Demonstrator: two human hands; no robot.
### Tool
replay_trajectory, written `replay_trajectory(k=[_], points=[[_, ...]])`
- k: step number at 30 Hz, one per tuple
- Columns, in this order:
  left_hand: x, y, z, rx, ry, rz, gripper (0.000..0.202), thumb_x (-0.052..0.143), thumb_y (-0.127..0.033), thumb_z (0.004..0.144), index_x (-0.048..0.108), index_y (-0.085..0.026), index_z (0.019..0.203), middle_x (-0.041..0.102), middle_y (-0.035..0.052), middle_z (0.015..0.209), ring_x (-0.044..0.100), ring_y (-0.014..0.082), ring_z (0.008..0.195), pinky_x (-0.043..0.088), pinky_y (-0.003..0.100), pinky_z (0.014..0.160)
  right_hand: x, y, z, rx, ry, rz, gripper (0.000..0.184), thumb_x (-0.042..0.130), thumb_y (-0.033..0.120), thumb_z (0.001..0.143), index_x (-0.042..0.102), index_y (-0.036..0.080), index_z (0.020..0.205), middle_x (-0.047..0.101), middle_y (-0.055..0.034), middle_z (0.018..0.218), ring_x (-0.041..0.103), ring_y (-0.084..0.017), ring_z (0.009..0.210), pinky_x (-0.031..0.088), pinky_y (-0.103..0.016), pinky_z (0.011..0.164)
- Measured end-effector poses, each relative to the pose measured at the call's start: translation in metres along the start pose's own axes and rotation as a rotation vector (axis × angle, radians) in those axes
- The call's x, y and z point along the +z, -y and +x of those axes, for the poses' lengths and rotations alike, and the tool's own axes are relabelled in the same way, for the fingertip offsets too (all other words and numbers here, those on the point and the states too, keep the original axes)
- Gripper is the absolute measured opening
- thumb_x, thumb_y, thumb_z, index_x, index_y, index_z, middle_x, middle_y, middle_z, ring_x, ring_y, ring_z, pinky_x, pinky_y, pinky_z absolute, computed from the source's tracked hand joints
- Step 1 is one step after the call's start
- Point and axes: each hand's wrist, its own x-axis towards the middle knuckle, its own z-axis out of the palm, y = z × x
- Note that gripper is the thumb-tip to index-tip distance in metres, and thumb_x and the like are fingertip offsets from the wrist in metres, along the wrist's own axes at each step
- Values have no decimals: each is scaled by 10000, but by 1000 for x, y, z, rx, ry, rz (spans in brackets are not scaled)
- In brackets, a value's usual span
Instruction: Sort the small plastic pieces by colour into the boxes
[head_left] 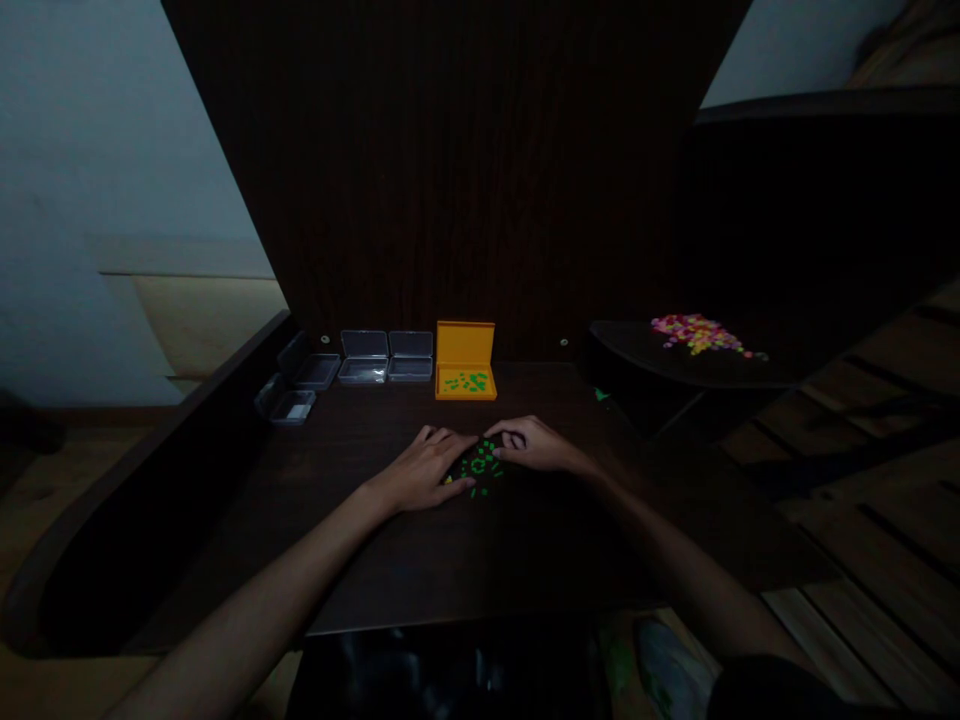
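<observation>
A small heap of bright green beads (pixel 480 468) lies on the dark wooden desk (pixel 420 560) between my hands. My left hand (pixel 424 468) rests flat on the desk at the left edge of the heap, fingers stretched toward it. On the right side, my right hand (pixel 534 446) has its fingers curled and fingertips touching the beads; what they pinch is too small to see. Behind the heap stands an open orange box (pixel 466 383) with more green beads inside.
Several clear plastic boxes (pixel 364 370) with raised lids line the desk's back left. A pile of mixed pink, yellow and orange beads (pixel 697 334) lies on a dark side shelf at the right. A tall dark panel rises behind the desk.
</observation>
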Motion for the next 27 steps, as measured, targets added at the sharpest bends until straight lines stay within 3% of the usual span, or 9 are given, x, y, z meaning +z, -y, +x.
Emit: replay_trajectory(k=[6,10,14,21,27], points=[[-11,2,-1,-122,-32,-3,656,504,-541,894,354,-191,1428,539,146,1336,496,297,1200,315,522,1063,3,-2,1,-61,-39,-107,319,545,238,876,674,169,1159,599,-21,771,514,-123,648,409,-237,626],[-18,11,-3,-185,-8,33,511,412,-293,938,353,-198,1437,543,125,1345,495,284,1223,303,551,1089,5,-1,-1,-58,-35,-206,306,548,216,880,687,194,1151,577,-19,776,513,-124,667,392,-236,637],[-15,28,-3,-189,-73,24,586,413,-66,820,420,-170,1396,586,121,1296,542,247,1178,404,444,1053,5,0,-3,-61,-54,-197,269,560,225,879,694,186,1110,584,-16,774,513,-122,655,383,-231,616],[-12,43,-2,-224,-178,-323,533,395,6,721,605,-153,1184,707,57,993,656,164,938,517,298,874,6,2,-5,-91,-73,-247,230,555,238,882,688,180,1060,599,-14,765,527,-126,664,386,-236,633],[-7,56,-1,-254,-208,-598,526,397,23,666,618,-116,1123,705,56,937,648,136,856,516,277,815,7,5,-6,-104,-77,-306,212,544,242,892,683,184,1042,597,-13,764,535,-126,666,384,-236,637]])
